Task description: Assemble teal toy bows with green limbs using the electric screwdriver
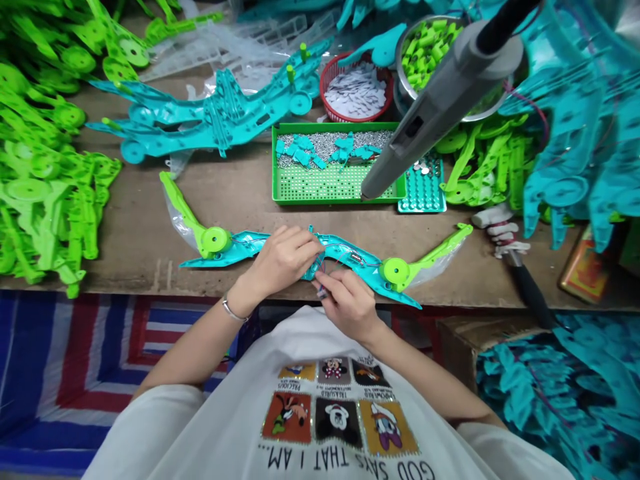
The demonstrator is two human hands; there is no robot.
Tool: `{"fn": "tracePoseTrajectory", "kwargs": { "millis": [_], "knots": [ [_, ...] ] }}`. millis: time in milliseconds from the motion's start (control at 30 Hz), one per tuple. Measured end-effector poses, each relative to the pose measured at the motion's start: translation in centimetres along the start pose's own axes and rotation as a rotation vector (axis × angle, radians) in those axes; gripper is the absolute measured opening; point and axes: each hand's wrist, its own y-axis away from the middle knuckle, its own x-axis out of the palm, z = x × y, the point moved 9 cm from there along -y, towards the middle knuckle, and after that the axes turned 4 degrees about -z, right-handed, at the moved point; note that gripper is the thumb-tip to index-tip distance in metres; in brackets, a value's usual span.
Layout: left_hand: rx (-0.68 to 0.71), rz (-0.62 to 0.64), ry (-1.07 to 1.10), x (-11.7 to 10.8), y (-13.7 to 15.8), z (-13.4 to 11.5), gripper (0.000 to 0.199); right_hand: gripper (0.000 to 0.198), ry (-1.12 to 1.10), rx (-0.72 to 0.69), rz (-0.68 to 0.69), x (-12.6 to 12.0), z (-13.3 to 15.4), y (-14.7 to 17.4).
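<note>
A blue plastic toy bow half [370,255] lies across the front of the table, with a green arm [187,212] at its left end and another green arm [437,257] at its right. Thin wires and a small metal part run inside it. My left hand [287,257] rests over its middle, fingers bent down onto the shell. Close beside it my right hand [350,303] pinches thin wires [323,277] near the shell's lower edge. Exactly what sits under my left fingertips is hidden.
A grey electric screwdriver [435,107] hangs over a green tray [300,193] of screws and blue pieces. Behind stand a red basket [327,100] and a metal bowl [407,87]. Green parts [45,193] pile up left; a white-wrapped tool [520,273] lies right.
</note>
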Motion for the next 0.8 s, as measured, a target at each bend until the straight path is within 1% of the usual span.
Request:
{"fn": "tracePoseTrajectory", "kwargs": {
  "millis": [100,233,333,433,533,600,667,733,800],
  "knots": [
    [-0.071,-0.015,0.02,-0.4,0.8,0.1,0.013,0.029,-0.018,0.045,-0.025,-0.4,-0.6,-0.5],
    [-0.196,-0.054,0.044,-0.7,2.1,0.0,0.012,0.031,-0.052,0.059,-0.044,-0.9,-1.1,-1.7],
    [-0.282,-0.133,0.062,-1.1,2.8,-0.4,0.009,0.029,-0.101,0.098,-0.037,-1.0,-1.7,-2.8],
    [-0.359,-0.237,0.06,-1.5,3.3,-0.9,0.009,0.029,-0.158,0.215,-0.018,-0.7,-3.1,-3.4],
    [-0.396,-0.309,0.097,-1.8,3.6,-1.5,0.02,0.029,-0.202,0.411,-0.028,-0.3,-5.0,-3.3],
    [-0.421,-0.332,0.139,-1.8,3.8,-1.8,0.028,0.029,-0.206,0.502,-0.038,-0.2,-5.6,-3.0],
    [-0.448,-0.339,0.178,-1.8,4.0,-2.0,0.04,0.029,-0.22,0.508,-0.021,-0.2,-5.2,-3.1],
    [-0.455,-0.333,0.211,-1.7,4.1,-2.1,0.053,0.028,-0.269,0.464,0.03,-0.1,-4.3,-3.3],
    [-0.452,-0.32,0.238,-1.5,4.1,-2.2,0.062,0.032,-0.329,0.429,0.093,0.2,-3.4,-3.3]
  ]
}}
